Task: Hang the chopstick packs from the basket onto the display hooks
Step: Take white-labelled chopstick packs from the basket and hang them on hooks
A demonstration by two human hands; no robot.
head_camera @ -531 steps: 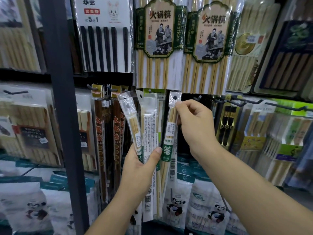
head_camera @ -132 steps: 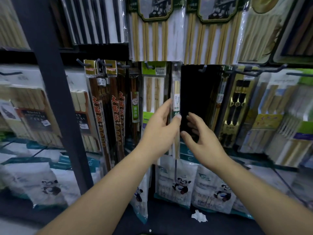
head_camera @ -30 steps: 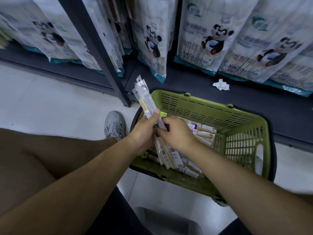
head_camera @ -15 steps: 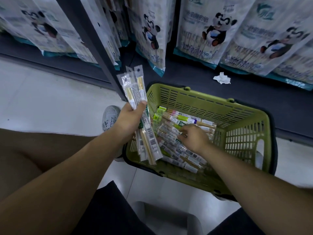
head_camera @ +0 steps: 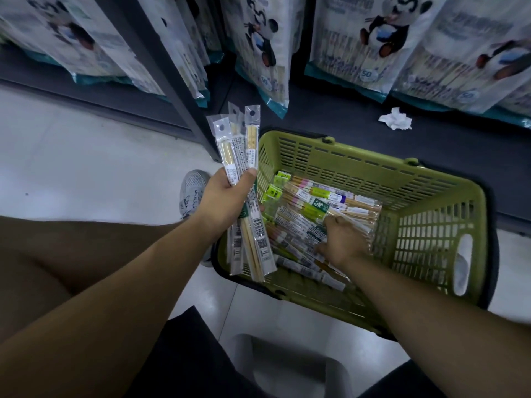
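Note:
A green plastic basket (head_camera: 431, 193) stands on the floor and holds several clear chopstick packs (head_camera: 316, 208) lying flat. My left hand (head_camera: 227, 199) grips three chopstick packs (head_camera: 244, 156) fanned upright over the basket's left rim, their hang holes at the top. Inside the basket my right hand (head_camera: 342, 239) reaches down with its fingers curled into the pile of packs; whether it holds one is hidden. No display hooks are in view.
Panda-printed bags (head_camera: 373, 44) hang above the dark bottom shelf (head_camera: 330, 122) behind the basket. A crumpled white paper (head_camera: 395, 119) lies on that shelf. A dark shelf upright (head_camera: 169, 73) rises at the left. My grey shoe (head_camera: 191, 193) stands beside the basket.
My right hand has let go of the bundle and dropped into the basket's pile. My left hand holds the three packs a little higher and more to the left.

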